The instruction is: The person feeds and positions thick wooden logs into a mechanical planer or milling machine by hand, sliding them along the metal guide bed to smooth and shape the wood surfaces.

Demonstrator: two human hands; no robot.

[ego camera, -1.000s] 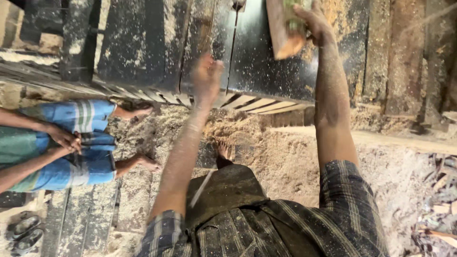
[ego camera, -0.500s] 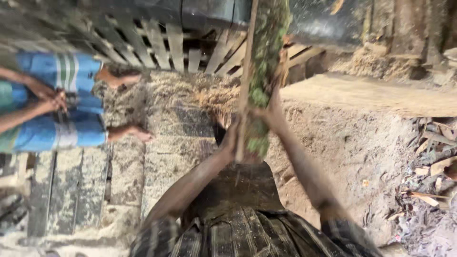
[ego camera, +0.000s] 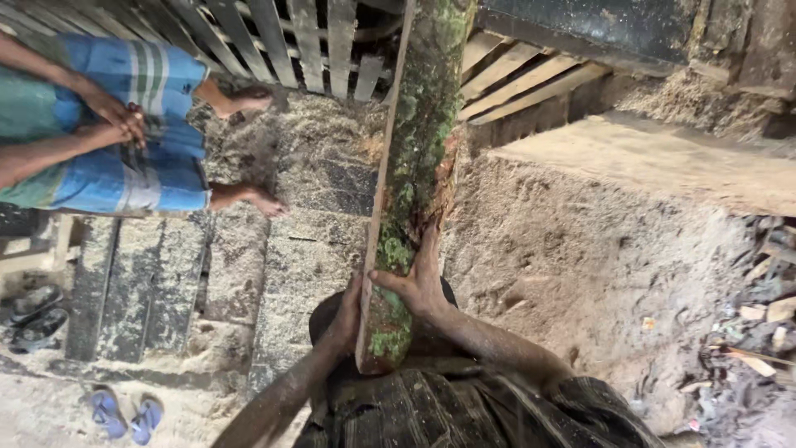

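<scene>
Landmark: the long rough-sawn wooden slab with mossy green bark [ego camera: 414, 182], running from the top of the view down to the person's waist, its lower end against the dark checked shirt [ego camera: 464, 411].
Far left of the slab: a second person [ego camera: 99, 137] in a blue-and-white striped wrap, sitting with hands clasped and bare feet on the sawdust-covered ground [ego camera: 274, 249].
Lower left of the slab: a pair of blue sandals [ego camera: 124, 415] on the ground, with dark footwear above them near grey planks.
Upper left of the slab: a row of pale wooden slats [ego camera: 282, 37].
Left hand [ego camera: 348, 315]: pressed against the slab's pale sawn edge near its lower end, fingers wrapped behind it, grasping.
Right hand [ego camera: 423, 278]: spread over the bark face just above the left hand, thumb across the moss, gripping the slab.
Right of the slab: a sloping heap of sawdust [ego camera: 597, 257], a flat pale plank [ego camera: 663, 162] above it.
Far right of the slab: scattered wood scraps [ego camera: 759, 323].
</scene>
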